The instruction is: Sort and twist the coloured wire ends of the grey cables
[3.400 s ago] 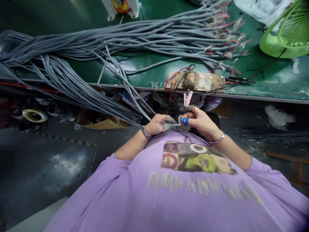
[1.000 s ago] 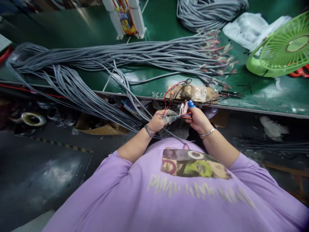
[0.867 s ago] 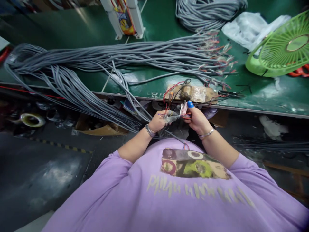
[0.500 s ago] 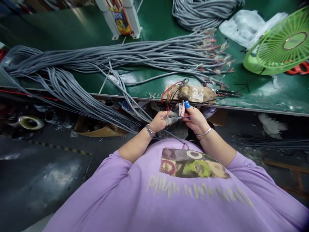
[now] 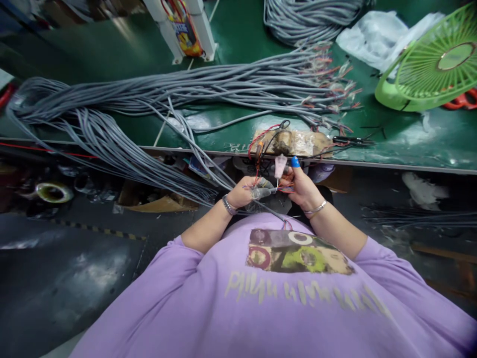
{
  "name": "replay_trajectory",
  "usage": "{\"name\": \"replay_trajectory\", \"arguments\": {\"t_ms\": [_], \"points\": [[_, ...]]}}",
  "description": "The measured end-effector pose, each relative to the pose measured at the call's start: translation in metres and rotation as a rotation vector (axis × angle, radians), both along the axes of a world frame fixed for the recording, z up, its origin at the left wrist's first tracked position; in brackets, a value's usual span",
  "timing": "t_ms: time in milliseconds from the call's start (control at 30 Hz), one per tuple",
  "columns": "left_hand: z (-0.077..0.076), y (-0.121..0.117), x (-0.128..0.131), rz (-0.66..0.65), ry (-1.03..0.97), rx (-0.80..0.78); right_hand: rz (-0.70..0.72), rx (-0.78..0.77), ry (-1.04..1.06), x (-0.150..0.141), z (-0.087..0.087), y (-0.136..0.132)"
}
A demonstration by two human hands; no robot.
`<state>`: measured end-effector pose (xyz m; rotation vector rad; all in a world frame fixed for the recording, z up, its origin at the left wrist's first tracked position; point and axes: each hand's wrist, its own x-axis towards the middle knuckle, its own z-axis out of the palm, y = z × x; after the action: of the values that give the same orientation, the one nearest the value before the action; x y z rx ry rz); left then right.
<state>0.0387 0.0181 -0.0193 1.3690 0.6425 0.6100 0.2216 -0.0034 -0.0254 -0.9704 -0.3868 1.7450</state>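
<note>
Just beyond the table's front edge, my left hand (image 5: 242,192) is closed on a grey cable end (image 5: 265,191) that has clear, wrinkled wrapping around it. Thin coloured wires (image 5: 286,189) fan out of that end toward my right hand (image 5: 304,190), whose fingers pinch them. A blue cover (image 5: 295,162) sits on my right thumb, which points upward. Between the hands stands a small pale pink piece (image 5: 280,166), shaped like a clip, at the wires; what grips it cannot be made out. Red and dark leads (image 5: 258,155) hang down near my left fingertips.
A long bundle of grey cables (image 5: 194,82) lies across the green table (image 5: 122,42), partly drooping over its edge. A taped board (image 5: 298,143) sits at the front edge. To the right are a green fan (image 5: 436,64), a plastic bag (image 5: 376,40) and red-handled scissors (image 5: 462,101).
My right hand has shifted slightly right and down, its thumb now apart from the pink piece. The pink piece has turned, and more coloured wires show between the hands.
</note>
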Motion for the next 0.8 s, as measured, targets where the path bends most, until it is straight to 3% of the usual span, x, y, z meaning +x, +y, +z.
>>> {"name": "replay_trajectory", "arguments": {"t_ms": [167,367,600,800], "points": [[-0.003,-0.015,-0.013,-0.068,0.009,-0.021,0.043,-0.010,0.008,0.008,-0.002,-0.003],[0.006,-0.017,-0.012,0.051,0.052,-0.013,0.160,0.049,-0.004,0.008,0.005,0.004],[0.013,-0.008,-0.001,0.140,0.019,-0.012,0.154,0.141,-0.116,0.006,0.005,0.008],[0.006,0.000,0.006,0.169,-0.005,0.014,0.081,0.049,-0.101,0.000,0.012,0.009]]}}
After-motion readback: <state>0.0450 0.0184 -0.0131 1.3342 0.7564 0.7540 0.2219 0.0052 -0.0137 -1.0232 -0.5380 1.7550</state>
